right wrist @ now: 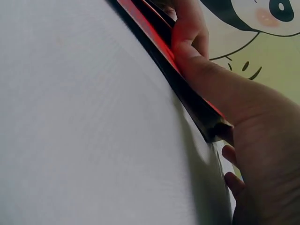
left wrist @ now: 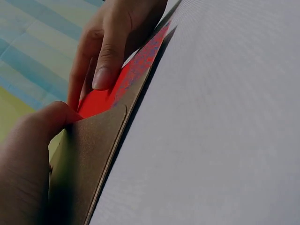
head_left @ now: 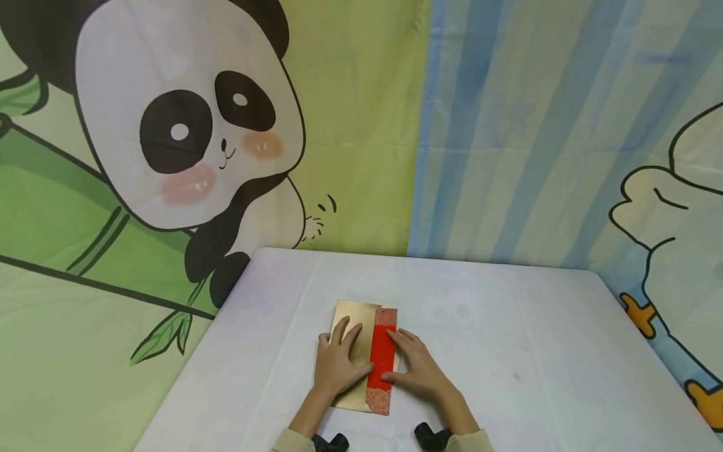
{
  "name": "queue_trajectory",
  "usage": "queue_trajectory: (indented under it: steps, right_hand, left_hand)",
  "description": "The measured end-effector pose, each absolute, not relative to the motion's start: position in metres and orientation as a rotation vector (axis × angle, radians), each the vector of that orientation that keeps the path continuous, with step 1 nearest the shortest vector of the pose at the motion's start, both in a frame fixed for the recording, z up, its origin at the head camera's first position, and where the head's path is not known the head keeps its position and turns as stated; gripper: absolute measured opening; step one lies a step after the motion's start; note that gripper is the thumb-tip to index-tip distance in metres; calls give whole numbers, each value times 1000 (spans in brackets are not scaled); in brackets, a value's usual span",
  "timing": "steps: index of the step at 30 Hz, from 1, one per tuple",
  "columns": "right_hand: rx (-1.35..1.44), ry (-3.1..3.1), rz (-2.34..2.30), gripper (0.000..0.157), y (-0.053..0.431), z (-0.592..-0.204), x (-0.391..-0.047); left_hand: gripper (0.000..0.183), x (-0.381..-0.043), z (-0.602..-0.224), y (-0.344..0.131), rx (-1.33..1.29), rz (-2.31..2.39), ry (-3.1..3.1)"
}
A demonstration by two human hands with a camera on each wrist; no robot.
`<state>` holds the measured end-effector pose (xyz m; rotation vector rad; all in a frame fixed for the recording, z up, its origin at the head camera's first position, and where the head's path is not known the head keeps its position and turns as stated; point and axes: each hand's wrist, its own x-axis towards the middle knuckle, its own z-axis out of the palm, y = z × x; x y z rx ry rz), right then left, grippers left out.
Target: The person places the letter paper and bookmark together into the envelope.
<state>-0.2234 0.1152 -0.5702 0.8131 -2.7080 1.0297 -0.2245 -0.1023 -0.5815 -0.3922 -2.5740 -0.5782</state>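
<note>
A folded paper piece, gold (head_left: 361, 312) on its left part, lies on the table with a red strip (head_left: 382, 351) along its right side. Pinkish patterned bands mark both ends of the strip. My left hand (head_left: 336, 365) rests on the gold part with fingers spread, its thumb (left wrist: 56, 115) at the border with the red. From the other side, my right hand (head_left: 422, 371) touches the strip with thumb and forefinger set apart along it. In the right wrist view, its thumb (right wrist: 201, 70) lies over the red surface (right wrist: 161, 40), and the paper's near edge stands slightly raised.
The white table (head_left: 508, 351) surrounds the paper. Dark wrist devices (head_left: 432, 436) show under both wrists at the near edge. Behind the table hangs a printed cloth (head_left: 361, 125) with a panda and blue stripes.
</note>
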Motion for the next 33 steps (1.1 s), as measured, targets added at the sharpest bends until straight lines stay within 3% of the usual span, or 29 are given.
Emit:
queue_trajectory:
  steps: [13,33]
  right_hand:
    - [933,-2720,859,112,115,-570,-225]
    - [1029,-2794,880,118,109,-565,-226]
  left_hand:
    - [79,-224,-583,-103,-375,-552,-2595]
    - [84,-223,-580,-101,-359,-557,-2610]
